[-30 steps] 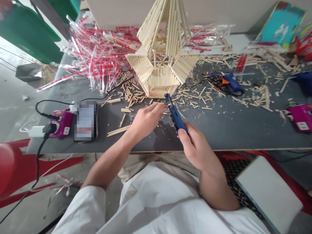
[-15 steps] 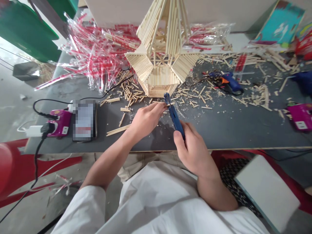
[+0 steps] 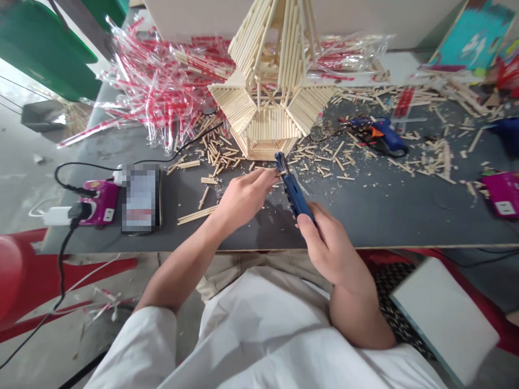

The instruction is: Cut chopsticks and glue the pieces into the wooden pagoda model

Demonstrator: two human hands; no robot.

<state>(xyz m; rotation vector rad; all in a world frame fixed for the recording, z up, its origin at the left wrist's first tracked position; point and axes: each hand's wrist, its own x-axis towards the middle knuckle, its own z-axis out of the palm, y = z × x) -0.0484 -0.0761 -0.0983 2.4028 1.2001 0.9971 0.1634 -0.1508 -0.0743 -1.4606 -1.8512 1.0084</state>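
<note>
My left hand [image 3: 245, 195] is closed, pinching a thin wooden stick [image 3: 283, 173] whose short end sticks out past the fingertips. My right hand [image 3: 326, 237] is wrapped round the handle of a blue hand cutter [image 3: 297, 193], which slants up and left. Its head lies at the stick's end, by my left fingertips; whether the blades touch the stick I cannot tell. Just beyond stands a lantern-like model [image 3: 271, 127] built of wooden sticks, with a tall pointed top. A few longer sticks [image 3: 197, 215] lie beside my left forearm.
Many cut stick pieces [image 3: 219, 151] litter the grey table [image 3: 385, 216]. Red-and-clear wrappers [image 3: 162, 97] pile up at the back left. A phone [image 3: 141, 199] and a purple power socket [image 3: 98, 201] lie left. To the right are a blue glue gun [image 3: 387, 135] and another purple socket [image 3: 503, 193].
My right hand has shifted slightly right, and the cutter's handles look spread a little wider. My left hand stays almost in place with the stick.
</note>
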